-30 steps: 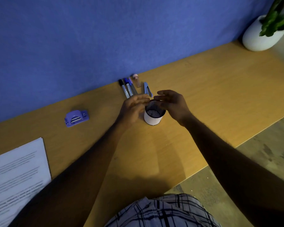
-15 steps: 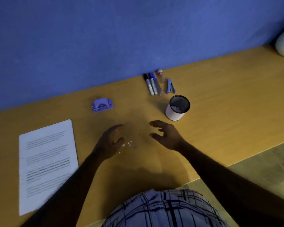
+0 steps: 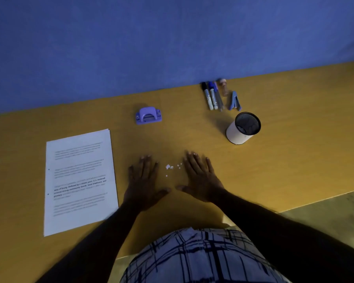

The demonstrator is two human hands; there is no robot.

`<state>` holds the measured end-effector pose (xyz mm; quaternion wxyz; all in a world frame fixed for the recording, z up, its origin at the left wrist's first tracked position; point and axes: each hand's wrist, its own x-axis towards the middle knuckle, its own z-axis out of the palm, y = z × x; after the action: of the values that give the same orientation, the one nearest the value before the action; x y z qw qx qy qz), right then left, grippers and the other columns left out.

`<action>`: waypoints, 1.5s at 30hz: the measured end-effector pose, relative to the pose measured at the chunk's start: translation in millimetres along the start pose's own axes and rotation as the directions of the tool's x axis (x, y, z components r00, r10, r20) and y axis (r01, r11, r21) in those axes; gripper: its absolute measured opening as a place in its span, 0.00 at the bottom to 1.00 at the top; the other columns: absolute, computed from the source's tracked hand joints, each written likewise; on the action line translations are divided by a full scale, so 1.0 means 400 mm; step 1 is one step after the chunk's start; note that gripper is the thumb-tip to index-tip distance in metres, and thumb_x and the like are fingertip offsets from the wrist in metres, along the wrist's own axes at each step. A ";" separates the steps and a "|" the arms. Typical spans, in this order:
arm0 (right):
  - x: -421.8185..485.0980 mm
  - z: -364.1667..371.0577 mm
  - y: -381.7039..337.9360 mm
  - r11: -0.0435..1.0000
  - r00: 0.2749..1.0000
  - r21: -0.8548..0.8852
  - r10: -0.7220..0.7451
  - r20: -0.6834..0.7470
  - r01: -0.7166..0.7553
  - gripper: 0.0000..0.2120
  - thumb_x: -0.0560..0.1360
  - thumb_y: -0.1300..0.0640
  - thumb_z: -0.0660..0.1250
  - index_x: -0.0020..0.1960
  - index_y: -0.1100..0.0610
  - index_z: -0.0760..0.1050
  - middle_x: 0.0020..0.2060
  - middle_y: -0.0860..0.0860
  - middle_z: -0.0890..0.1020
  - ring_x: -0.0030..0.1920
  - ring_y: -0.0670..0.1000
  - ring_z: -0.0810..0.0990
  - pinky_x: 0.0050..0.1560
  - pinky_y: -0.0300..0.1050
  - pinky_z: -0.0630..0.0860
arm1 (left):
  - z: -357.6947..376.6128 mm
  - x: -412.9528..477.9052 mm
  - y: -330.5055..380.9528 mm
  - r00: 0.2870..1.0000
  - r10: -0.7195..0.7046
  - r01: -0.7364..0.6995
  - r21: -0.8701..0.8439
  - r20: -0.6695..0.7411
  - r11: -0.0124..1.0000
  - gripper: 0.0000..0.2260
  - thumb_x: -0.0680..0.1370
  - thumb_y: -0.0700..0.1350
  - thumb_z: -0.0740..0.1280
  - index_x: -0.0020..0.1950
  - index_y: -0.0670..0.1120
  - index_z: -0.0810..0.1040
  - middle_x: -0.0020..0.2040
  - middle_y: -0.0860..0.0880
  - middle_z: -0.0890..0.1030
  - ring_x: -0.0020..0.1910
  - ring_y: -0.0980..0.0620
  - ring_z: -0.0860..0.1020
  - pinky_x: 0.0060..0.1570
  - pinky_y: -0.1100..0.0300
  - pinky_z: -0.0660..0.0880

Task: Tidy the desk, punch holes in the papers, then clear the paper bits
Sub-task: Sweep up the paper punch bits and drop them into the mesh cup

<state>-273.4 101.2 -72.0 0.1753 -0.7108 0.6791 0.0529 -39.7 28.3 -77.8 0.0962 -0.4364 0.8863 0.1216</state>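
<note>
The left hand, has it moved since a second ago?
Yes. The left hand left the white mesh-lined pen cup and now lies flat nearer the person, beside the white paper bits.

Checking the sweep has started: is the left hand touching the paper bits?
Apart. The head view shows bare desk between the left hand and the paper bits, which lie between it and the right hand.

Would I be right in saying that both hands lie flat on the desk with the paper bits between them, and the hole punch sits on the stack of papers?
Not quite: the head view shows the hole punch on the bare desk, beyond the papers. The left hand, right hand and paper bits are as stated.
</note>
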 end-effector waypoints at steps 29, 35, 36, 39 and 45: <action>0.017 -0.023 -0.017 0.981 0.997 0.191 0.042 -0.060 -0.030 0.31 0.77 0.34 0.56 0.76 0.43 0.56 0.79 0.54 0.48 0.78 0.58 0.42 0.75 0.64 0.46 | -0.006 0.042 0.011 0.990 0.098 -0.114 -0.160 -0.106 0.980 0.29 0.77 0.65 0.51 0.75 0.54 0.63 0.79 0.47 0.57 0.77 0.43 0.53 0.73 0.40 0.52; 0.047 -0.037 -0.020 0.971 0.995 0.237 0.010 -0.096 0.013 0.23 0.75 0.38 0.63 0.68 0.41 0.70 0.75 0.51 0.60 0.76 0.56 0.53 0.73 0.60 0.55 | -0.013 0.056 0.001 0.983 -0.026 -0.042 -0.357 -0.181 0.933 0.16 0.76 0.59 0.64 0.63 0.59 0.77 0.74 0.54 0.66 0.74 0.48 0.58 0.72 0.45 0.52; 0.051 -0.041 -0.020 0.971 0.995 0.237 0.004 -0.104 0.021 0.21 0.75 0.39 0.63 0.67 0.41 0.71 0.74 0.51 0.62 0.75 0.56 0.55 0.72 0.59 0.56 | -0.014 0.061 0.000 0.979 -0.049 -0.030 -0.381 -0.198 0.924 0.15 0.76 0.58 0.65 0.61 0.59 0.79 0.73 0.55 0.68 0.74 0.49 0.60 0.71 0.46 0.53; 0.071 -0.055 -0.013 0.970 0.992 0.243 0.015 -0.128 0.016 0.18 0.75 0.43 0.65 0.64 0.43 0.74 0.70 0.50 0.66 0.71 0.55 0.60 0.70 0.58 0.61 | -0.025 0.075 0.005 0.971 -0.104 0.009 -0.400 -0.215 0.916 0.13 0.74 0.57 0.68 0.57 0.57 0.81 0.69 0.56 0.71 0.71 0.50 0.63 0.69 0.48 0.56; 0.095 -0.061 -0.014 0.959 0.987 0.278 -0.008 -0.162 0.053 0.17 0.74 0.45 0.68 0.61 0.46 0.77 0.65 0.50 0.70 0.65 0.55 0.65 0.64 0.55 0.65 | -0.049 0.098 0.021 0.973 -0.131 0.039 -0.421 -0.192 0.906 0.13 0.72 0.56 0.71 0.56 0.56 0.81 0.66 0.55 0.72 0.69 0.51 0.64 0.66 0.50 0.59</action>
<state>-269.0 57.4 -59.9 0.2206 -0.6911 0.6804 -0.1038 -71.4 -2.0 -68.9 -0.0901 -0.4959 0.8254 0.2544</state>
